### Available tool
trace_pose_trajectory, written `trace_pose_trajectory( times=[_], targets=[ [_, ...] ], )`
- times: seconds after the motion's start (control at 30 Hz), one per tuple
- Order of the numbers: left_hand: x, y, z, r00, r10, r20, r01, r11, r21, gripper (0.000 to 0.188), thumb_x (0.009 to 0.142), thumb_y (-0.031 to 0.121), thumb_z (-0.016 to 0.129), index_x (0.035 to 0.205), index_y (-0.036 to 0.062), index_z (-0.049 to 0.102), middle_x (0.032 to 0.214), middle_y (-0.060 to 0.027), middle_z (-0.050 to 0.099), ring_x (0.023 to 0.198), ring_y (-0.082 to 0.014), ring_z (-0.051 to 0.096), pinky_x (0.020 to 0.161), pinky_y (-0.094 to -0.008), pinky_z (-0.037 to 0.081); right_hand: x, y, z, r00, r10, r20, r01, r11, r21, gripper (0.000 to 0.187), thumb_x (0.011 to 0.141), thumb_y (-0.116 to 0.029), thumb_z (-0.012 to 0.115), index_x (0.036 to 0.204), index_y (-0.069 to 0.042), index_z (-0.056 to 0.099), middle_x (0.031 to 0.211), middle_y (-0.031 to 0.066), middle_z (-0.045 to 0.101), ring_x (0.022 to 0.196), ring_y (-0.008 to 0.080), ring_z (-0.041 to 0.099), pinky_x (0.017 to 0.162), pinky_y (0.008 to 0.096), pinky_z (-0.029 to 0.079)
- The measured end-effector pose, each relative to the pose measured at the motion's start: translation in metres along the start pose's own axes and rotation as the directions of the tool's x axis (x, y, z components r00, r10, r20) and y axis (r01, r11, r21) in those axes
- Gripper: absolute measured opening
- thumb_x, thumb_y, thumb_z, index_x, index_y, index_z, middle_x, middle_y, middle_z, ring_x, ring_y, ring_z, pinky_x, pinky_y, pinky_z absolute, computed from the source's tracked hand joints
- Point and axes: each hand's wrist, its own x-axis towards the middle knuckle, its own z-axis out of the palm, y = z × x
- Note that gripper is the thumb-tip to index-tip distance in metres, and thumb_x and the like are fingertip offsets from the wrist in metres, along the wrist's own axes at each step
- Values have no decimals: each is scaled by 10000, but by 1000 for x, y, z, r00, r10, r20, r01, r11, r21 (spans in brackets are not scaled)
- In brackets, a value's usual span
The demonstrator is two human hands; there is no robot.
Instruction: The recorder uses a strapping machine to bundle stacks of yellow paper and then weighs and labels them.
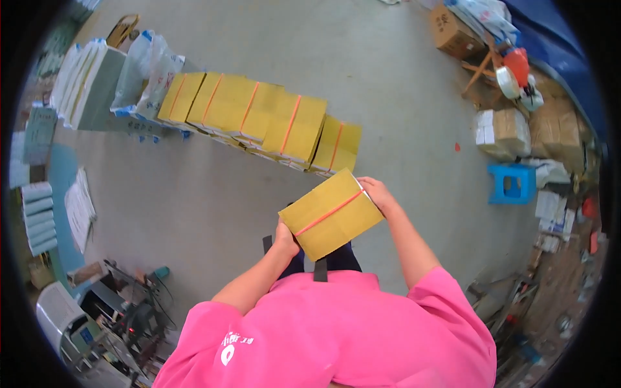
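Observation:
Between my two hands is a yellow-brown cardboard-topped bundle (330, 223) with a pink-red strap round it. It is held in front of my body, tilted, with its right end higher in the picture. My left hand (286, 238) grips its left end, and my right hand (376, 195) grips the right end; the fingers underneath are mostly hidden. Just beyond it, a row of similar strapped bundles (262, 113) runs to the upper left on the floor. The nearest bundle (336, 143) of that row sits lower than its neighbour.
Plastic-wrapped stacks (147, 77) stand beyond the row's far end. To the right are a blue stool (512, 183), wrapped packages (503, 133) and a cardboard box (455, 32). A machine (68, 320) stands at lower left, near white sheets (79, 208). Grey floor (401, 97) lies between.

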Motion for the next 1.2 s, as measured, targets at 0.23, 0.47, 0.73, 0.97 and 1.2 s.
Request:
trace_pose_trajectory(
  times=[0.23,0.47,0.73,0.97,1.2],
  targets=[
    [108,-37,58,989,64,-134,-110,922,-370,476,988,463,377,1244,95,541,1269,-55,582,1154,-238,568,969,-398,471,157,-58,-49,964,88,250,-16,961,-275,333,966,-229,523,1205,-21,624,1151,77,653,1033,157,607,891,303,491],
    [190,-26,122,952,188,-241,-294,780,-553,468,977,453,415,1256,95,529,1270,-64,572,1177,-248,544,992,-416,451,287,-103,-62,892,119,436,21,952,-305,364,949,-227,502,1246,-45,609,1185,79,642,1060,172,597,905,307,481],
    [217,-25,140,901,149,-408,-340,827,-448,474,972,462,433,1283,114,513,1287,-54,558,1186,-236,530,977,-406,453,333,-83,-57,855,217,470,-100,960,-263,387,962,-234,484,1294,-54,571,1229,73,622,1096,178,589,932,311,470],
    [216,-29,115,922,154,-354,-329,793,-513,453,978,435,430,1302,127,502,1306,-31,545,1175,-211,539,968,-389,456,336,-90,-38,837,199,509,-42,952,-303,396,961,-236,492,1305,-54,568,1287,85,593,1155,183,561,966,320,453],
    [123,-3,82,796,406,-449,-443,896,24,483,988,398,459,1351,79,460,1391,-85,477,1214,-242,503,981,-406,429,345,-50,-99,954,-291,73,279,769,-575,360,916,-293,541,1129,-23,652,1069,91,681,952,217,630,831,358,487]
  ],
)
